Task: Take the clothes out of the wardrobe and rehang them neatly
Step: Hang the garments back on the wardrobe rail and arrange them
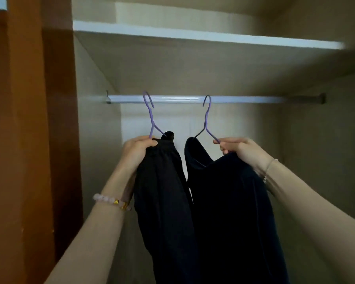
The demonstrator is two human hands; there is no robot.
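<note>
The left hand (pixel 138 149), at 9 o'clock, gripped the left hanger (pixel 151 119); the right hand (pixel 237 147), at 3, pinched the right hanger (pixel 206 119), hooks at the rail (pixel 244 99). With both hangers tilted, the left garment (pixel 162 191) or the right garment (pixel 234 201) could have slid off.
</note>
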